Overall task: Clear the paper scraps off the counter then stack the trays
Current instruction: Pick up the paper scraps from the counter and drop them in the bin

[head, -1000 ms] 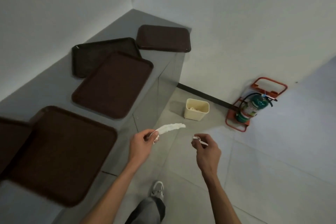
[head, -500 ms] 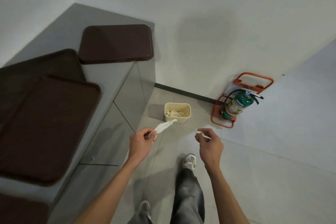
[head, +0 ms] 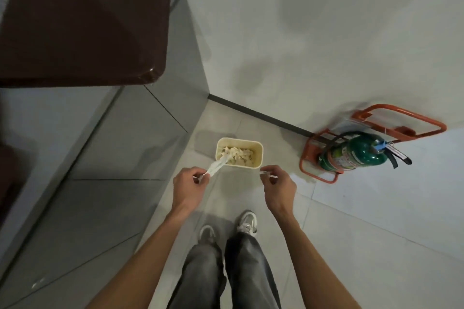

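Cream bin (head: 261,158) (crumpled scraps (head: 238,154) inside), left hand (head: 188,188) pinching long paper strip (head: 217,165), right hand (head: 278,188) pinching small scrap (head: 268,176)

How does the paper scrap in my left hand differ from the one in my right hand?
The left scrap is a long strip; the right scrap is a tiny sliver. The left scrap's tip overlaps the bin in view; the right scrap does not. Both are white and pinched.

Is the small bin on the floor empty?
No, the cream bin holds a pile of crumpled paper scraps.
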`<state>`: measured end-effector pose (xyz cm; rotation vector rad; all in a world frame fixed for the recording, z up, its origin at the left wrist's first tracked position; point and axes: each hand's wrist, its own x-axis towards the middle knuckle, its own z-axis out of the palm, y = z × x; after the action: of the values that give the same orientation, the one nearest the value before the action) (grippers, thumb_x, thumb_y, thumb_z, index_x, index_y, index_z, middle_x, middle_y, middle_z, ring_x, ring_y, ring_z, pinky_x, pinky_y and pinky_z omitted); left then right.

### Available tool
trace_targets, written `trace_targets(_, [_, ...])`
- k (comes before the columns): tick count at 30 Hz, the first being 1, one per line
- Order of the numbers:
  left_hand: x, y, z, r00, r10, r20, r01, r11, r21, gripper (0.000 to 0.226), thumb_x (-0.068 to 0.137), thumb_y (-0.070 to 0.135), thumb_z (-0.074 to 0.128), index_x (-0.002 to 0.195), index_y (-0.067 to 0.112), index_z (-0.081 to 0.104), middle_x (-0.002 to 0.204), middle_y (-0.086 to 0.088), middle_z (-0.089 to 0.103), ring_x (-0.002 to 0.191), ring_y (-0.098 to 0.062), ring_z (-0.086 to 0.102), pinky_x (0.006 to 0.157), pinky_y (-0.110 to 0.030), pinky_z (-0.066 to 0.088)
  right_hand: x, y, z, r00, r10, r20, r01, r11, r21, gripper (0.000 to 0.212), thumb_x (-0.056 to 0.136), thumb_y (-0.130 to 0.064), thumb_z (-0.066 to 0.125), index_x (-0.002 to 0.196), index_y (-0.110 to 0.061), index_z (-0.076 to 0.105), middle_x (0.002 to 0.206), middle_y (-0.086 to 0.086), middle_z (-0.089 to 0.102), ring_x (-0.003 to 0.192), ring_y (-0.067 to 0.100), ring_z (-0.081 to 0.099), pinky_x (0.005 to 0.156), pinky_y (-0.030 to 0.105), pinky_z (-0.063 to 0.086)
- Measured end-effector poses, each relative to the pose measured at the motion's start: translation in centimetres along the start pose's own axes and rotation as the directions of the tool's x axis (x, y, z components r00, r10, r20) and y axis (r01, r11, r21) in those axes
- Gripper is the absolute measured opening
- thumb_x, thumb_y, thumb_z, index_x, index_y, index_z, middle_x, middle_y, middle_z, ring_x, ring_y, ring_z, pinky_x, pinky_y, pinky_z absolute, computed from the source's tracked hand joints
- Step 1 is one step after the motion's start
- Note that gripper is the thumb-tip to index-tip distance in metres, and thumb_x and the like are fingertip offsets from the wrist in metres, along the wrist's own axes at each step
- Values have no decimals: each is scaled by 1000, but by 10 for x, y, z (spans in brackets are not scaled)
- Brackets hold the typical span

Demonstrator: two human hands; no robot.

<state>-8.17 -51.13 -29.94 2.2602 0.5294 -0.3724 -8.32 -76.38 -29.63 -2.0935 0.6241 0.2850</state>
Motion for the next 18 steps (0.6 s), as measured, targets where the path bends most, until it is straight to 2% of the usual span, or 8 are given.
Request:
trace_targets(2, [31, 0, 28, 1000, -10, 14, 10, 1000, 25, 10, 88, 25, 78, 85, 34, 74, 87, 7, 68, 69, -3, 67, 67, -9, 45, 39, 17, 19, 1000, -20, 19, 21, 999, -33, 11, 101, -25, 69, 106, -27, 78, 102, -6, 74, 84, 1, 68, 67, 10, 48])
trace_targets(4, [64, -7, 58, 999, -7, 39, 5, 999, 45, 6, 88, 24, 78, 88, 29, 75, 88, 6, 69, 71, -3, 67, 65, -8, 44, 76, 35, 42, 998, -44, 34, 46, 997, -69, 11, 100, -25, 69, 105, -27, 79, 102, -5, 72, 83, 2, 66, 70, 17, 53])
trace_targets(6, [97, -18, 89, 998, 1, 61, -6, 997, 76, 5, 88, 25, 79, 91, 26, 76, 89, 7, 71, 71, -3, 67, 66, -14, 50, 110, 56, 67, 997, -57, 51, 63, 992, -106, 11, 100, -26, 69, 105, -28, 79, 103, -5, 72, 82, 5, 66, 74, 27, 58])
trace_targets(8, [126, -31, 119, 998, 7, 65, -14, 993, 115, 7, 87, 27, 79, 93, 24, 77, 87, 9, 73, 72, -5, 68, 69, -24, 57, 140, 79, 93, 996, -63, 70, 72, 989, -132, 12, 99, -24, 69, 105, -27, 79, 103, -3, 71, 82, 10, 66, 78, 32, 58])
trace_targets(10, [153, -44, 147, 997, 9, 75, -20, 989, 148, 8, 87, 27, 80, 93, 23, 76, 86, 9, 73, 73, -7, 68, 71, -26, 57, 167, 99, 116, 995, -57, 87, 70, 985, -155, 13, 98, -22, 70, 105, -26, 79, 102, -1, 70, 84, 15, 67, 81, 35, 59])
trace_targets(12, [180, -57, 174, 996, 15, 86, -30, 984, 176, 8, 87, 26, 80, 92, 22, 76, 87, 5, 73, 74, -10, 67, 71, -27, 56, 192, 118, 139, 993, -46, 110, 66, 980, -189, 15, 97, -19, 69, 107, -24, 80, 105, 4, 70, 87, 20, 67, 83, 34, 58])
trace_targets(15, [215, -73, 212, 994, 14, 106, -38, 973, 227, 11, 87, 26, 78, 96, 20, 76, 94, -1, 72, 81, -18, 68, 76, -35, 60, 221, 141, 166, 989, -39, 144, 73, 970, -234, 19, 98, -16, 66, 110, -18, 80, 111, 10, 72, 89, 25, 68, 80, 26, 50])
trace_targets(18, [238, -81, 241, 980, 5, 197, -58, 962, 266, 23, 88, 24, 78, 111, 20, 75, 109, -7, 72, 97, -26, 69, 89, -40, 60, 242, 157, 188, 977, -38, 211, 96, 958, -271, 29, 98, -13, 64, 123, -22, 76, 121, 10, 73, 101, 30, 70, 88, 32, 57])
